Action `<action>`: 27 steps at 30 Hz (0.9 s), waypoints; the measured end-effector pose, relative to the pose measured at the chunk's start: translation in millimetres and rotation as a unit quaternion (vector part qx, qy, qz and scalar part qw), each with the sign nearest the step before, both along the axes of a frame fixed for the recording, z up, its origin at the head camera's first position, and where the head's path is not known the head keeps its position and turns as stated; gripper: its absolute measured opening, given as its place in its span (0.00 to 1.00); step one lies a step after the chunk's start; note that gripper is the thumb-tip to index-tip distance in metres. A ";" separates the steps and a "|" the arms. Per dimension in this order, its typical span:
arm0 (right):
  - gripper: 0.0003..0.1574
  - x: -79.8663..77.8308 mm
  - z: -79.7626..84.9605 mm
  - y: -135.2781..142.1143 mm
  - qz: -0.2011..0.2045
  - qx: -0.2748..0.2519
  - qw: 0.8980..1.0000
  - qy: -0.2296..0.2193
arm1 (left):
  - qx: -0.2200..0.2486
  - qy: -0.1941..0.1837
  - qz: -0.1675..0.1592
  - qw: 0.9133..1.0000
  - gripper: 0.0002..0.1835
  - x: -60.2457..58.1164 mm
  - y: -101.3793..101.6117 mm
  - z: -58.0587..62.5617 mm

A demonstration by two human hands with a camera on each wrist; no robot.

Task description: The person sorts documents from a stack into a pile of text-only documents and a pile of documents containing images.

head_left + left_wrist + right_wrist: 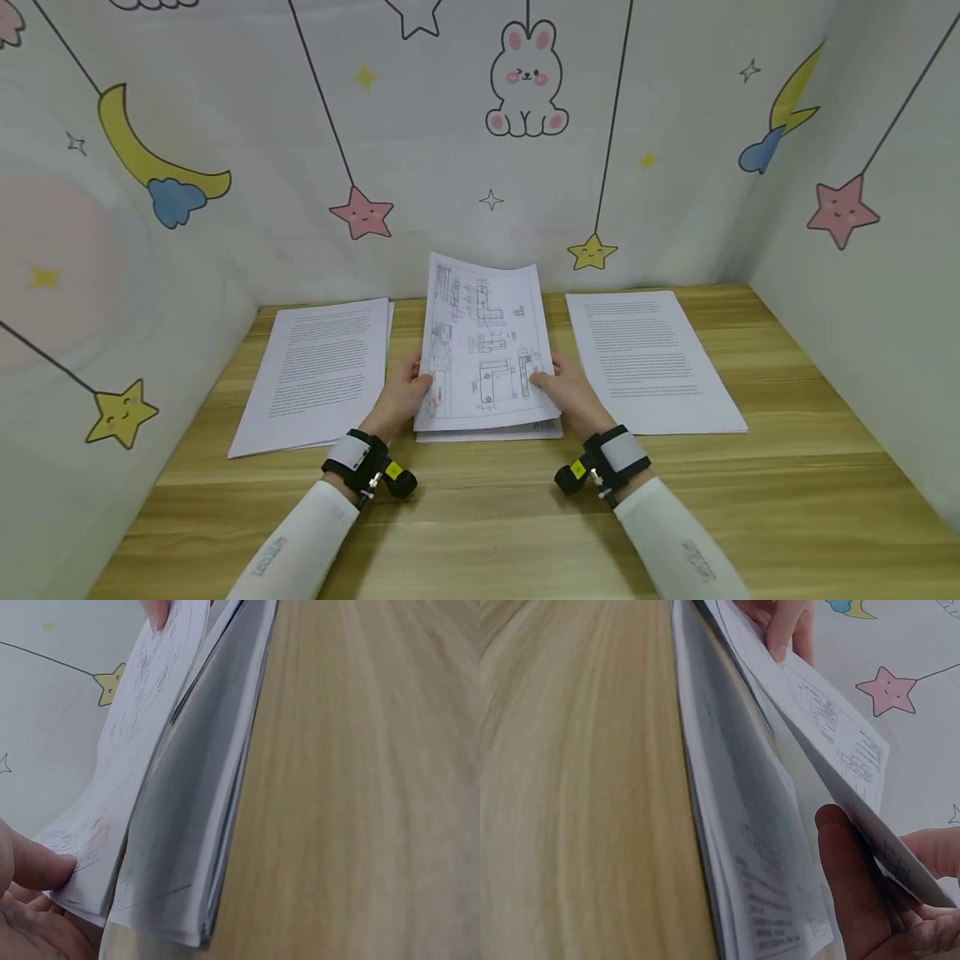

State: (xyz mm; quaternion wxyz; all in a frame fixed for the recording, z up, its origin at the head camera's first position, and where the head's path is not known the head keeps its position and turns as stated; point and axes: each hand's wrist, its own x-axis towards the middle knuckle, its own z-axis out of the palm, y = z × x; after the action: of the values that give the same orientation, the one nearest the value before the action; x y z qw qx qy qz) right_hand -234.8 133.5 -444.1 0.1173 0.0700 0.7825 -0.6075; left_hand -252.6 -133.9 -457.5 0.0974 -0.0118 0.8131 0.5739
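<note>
Pinched by the left hand (403, 393) and the right hand (576, 398), one at each side edge, the drawing (468, 346) is at the middle of the table (487, 533), above the lower stack (491, 434). In the head view the drawing covers most of this stack, and only a strip of it appears at the near edge. Both wrist views, however, show a clear gap between the two, and that the stack has several sheets; the right wrist view also shows printed lines on it. How many sheets the hands hold, I cannot tell.

Both forearms, in white sleeves, come from the near side and lean inward. Each thumb lies on the printed face, and the other fingers go behind the paper. The drawing is tilted, with its far edge raised.

Behind the table is a white wall (435, 150) with a printed rabbit, moons and stars. At the left lies the left pile (322, 379), at the right the right pile (645, 358), both with lines of text, each near one hand. Each wrist wears a band with a small black camera (401, 483).
</note>
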 end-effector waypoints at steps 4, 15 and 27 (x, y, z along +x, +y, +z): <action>0.32 0.3 -4.5 6.3 0.000 0.044 0.999 0.006 | -0.021 -0.012 0.000 1.000 0.33 -0.9 2.9 -5.2; 0.31 -6.4 -8.5 12.1 0.040 0.119 0.992 0.017 | -0.103 0.030 0.016 0.994 0.29 7.0 6.9 -4.7; 0.26 -12.3 -6.5 18.2 0.090 0.221 0.969 0.057 | -0.173 0.038 0.017 0.984 0.28 9.3 -0.6 -1.1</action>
State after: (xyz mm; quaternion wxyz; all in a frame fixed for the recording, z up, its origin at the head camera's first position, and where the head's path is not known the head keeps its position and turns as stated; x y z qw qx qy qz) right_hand -247.1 151.6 -450.6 0.1080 -0.0110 0.9058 -0.4095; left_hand -243.2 -134.5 -458.6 0.0529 -0.0208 0.9027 0.4265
